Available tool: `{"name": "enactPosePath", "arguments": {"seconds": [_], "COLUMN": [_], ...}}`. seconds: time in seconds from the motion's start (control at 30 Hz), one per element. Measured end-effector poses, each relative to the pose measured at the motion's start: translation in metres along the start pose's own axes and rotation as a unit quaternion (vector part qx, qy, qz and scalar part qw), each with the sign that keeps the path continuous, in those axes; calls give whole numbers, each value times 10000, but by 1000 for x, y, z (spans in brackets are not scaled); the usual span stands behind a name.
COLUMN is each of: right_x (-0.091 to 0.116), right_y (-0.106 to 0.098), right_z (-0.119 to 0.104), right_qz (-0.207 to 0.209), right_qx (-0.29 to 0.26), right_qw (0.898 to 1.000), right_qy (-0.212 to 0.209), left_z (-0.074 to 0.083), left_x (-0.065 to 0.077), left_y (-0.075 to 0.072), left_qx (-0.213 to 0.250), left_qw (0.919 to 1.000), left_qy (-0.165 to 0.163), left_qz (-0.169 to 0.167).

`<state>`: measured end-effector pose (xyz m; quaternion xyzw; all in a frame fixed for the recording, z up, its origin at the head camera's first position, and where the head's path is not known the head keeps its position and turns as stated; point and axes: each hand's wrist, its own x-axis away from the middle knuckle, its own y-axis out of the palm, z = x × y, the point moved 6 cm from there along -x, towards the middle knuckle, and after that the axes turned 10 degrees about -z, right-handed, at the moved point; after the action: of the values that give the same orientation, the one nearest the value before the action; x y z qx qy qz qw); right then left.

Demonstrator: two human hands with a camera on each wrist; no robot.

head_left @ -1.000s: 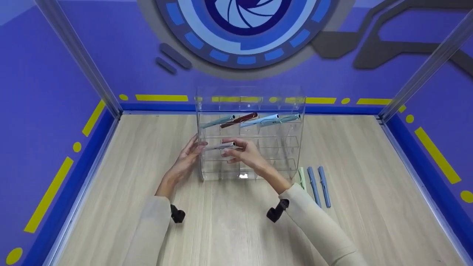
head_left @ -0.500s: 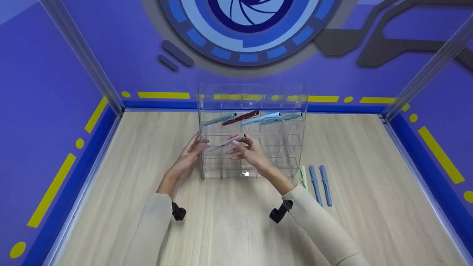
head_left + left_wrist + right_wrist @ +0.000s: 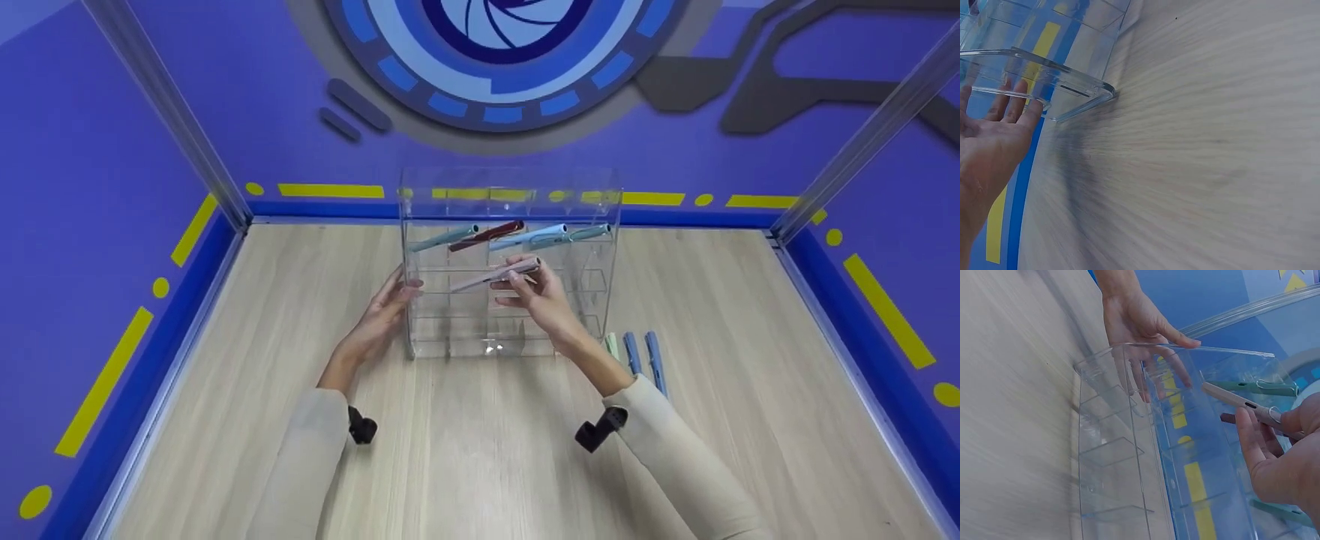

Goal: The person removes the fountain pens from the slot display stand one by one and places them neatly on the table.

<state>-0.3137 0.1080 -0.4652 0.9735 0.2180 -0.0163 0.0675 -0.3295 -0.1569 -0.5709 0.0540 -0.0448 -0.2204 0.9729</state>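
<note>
My right hand (image 3: pixel 546 304) pinches a pale pinkish-grey pen (image 3: pixel 480 278) by its clip end, in front of the clear acrylic pen rack (image 3: pixel 480 349). The tip slants down to the left. In the right wrist view, the pen (image 3: pixel 1230 396) lies between thumb and fingers. My left hand (image 3: pixel 375 322) rests against the rack's left side, its fingers fairly straight along the outer wall and the thumb near the front edge. The upper tier holds a teal pen (image 3: pixel 446 238), a dark red pen (image 3: pixel 487 236), a light blue pen (image 3: pixel 529 238) and another teal pen (image 3: pixel 590 233).
To the right of the rack, a light green pen (image 3: pixel 612 345) and two blue pens (image 3: pixel 632 352) lie on the wooden table (image 3: pixel 465 450), partly hidden by the right sleeve. Blue panels (image 3: pixel 97 225) enclose the table at the back and sides.
The right hand has moved right and slightly up along the rack with the pinkish-grey pen, which now tilts more. My left hand stays at the rack's left side.
</note>
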Motion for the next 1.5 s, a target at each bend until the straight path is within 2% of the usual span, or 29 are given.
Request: {"name": "enactPosePath", "arguments": {"seconds": [0.17, 0.5, 0.93, 1.23, 1.5], "right_x": [9, 23, 51, 67, 78], "right_y": [-12, -30, -65, -87, -108], "right_z": [-1, -1, 4, 6, 8], "right_qz": [169, 243, 224, 384, 752], "right_qx": [-119, -577, 175, 293, 95], "right_qw": [9998, 9980, 9991, 9981, 9969], "right_qy": [-3, 48, 308, 372, 220], "left_z": [-1, -2, -4, -1, 0], "left_x": [-1, 3, 2, 1, 0], "left_y": [0, -2, -3, 1, 1], "left_qx": [-66, -23, 122, 93, 80], "left_qw": [10000, 9999, 9998, 9999, 10000], "left_qy": [-42, -69, -97, 60, 35], "left_qz": [6, 97, 119, -54, -6]}}
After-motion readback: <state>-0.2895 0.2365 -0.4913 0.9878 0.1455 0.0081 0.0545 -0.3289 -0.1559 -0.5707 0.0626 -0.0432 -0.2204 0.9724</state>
